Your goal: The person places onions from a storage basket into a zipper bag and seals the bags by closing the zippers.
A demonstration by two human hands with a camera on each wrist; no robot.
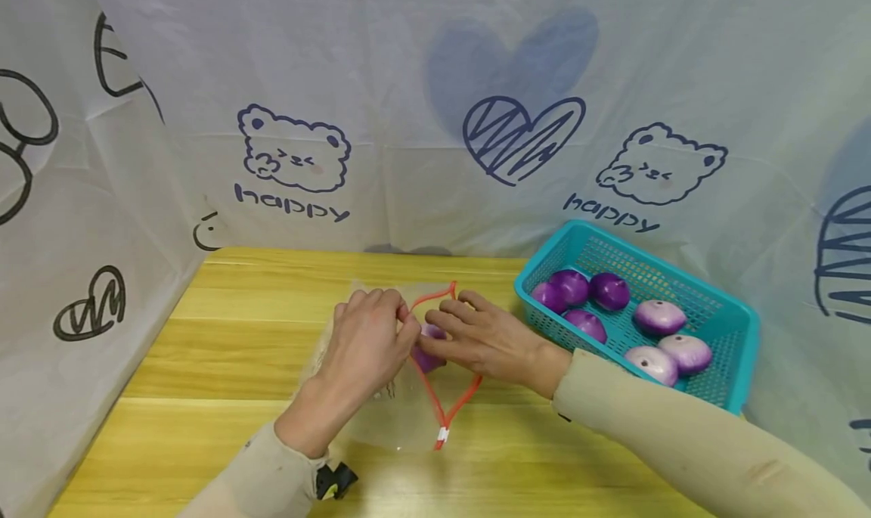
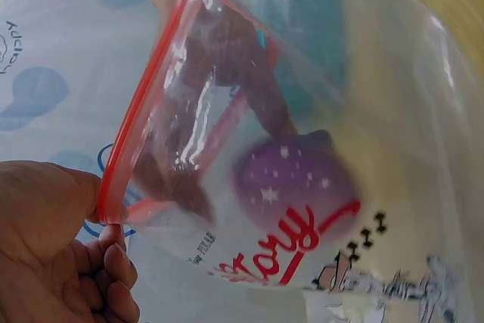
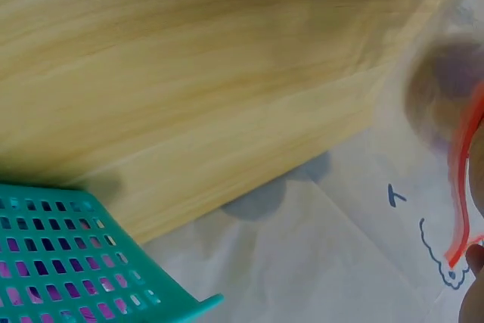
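Note:
A clear zip bag [image 1: 401, 423] with a red zip edge stands spread over the table in the head view. My left hand [image 1: 367, 336] pinches that red edge [image 2: 125, 156] between thumb and finger, as the left wrist view shows. Reaching into the mouth of the bag, my right hand [image 1: 486, 340] has its fingers extended. A purple onion [image 1: 430, 350] is just past its fingertips. Through the printed plastic, the left wrist view shows the onion [image 2: 295, 183] inside the bag, with one finger at its top. In the right wrist view the onion is blurred.
A turquoise perforated basket [image 1: 745, 352] at the right holds several purple and pale onions [image 1: 658, 317]. Beneath everything is a yellow wood-grain table [image 1: 224, 336]. A printed white cloth [image 1: 395, 178] hangs behind it. A white slider [image 1: 443, 433] sits at the zip's near end.

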